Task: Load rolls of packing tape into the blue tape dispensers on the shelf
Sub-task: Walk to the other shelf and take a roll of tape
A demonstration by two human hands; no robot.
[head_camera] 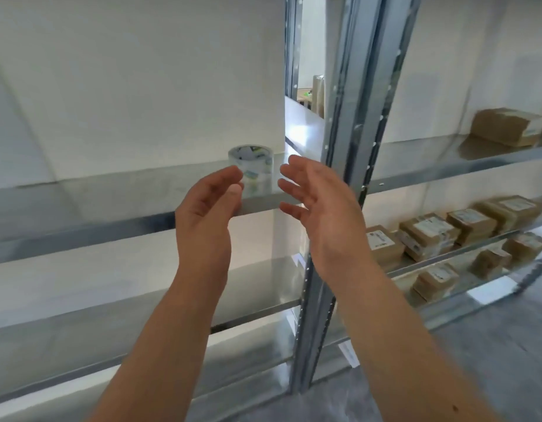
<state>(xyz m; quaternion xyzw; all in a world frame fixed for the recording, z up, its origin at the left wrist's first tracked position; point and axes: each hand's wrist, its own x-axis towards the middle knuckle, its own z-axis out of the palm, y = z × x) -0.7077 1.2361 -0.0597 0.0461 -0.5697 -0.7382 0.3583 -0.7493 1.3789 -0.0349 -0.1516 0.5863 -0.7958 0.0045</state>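
Clear tape roll [252, 169] with green-blue label specks, grey metal shelf [81, 205], brown boxes [428, 236] with white labels

Both bare forearms are reaching forward, the left hand [207, 205] and right hand [317, 202] facing each other, fingers loosely spread.

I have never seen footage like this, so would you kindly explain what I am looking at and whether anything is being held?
There is no machine here: a person wears a camera on the head, so this single picture looks forward and down at their own bare arms. The left hand and right hand reach, open, toward a stack of clear tape rolls standing on a metal shelf. The left fingertips are at the stack, but nothing looks gripped yet. Brown parcels lie on the shelves to the right. No blue dispenser is visible.
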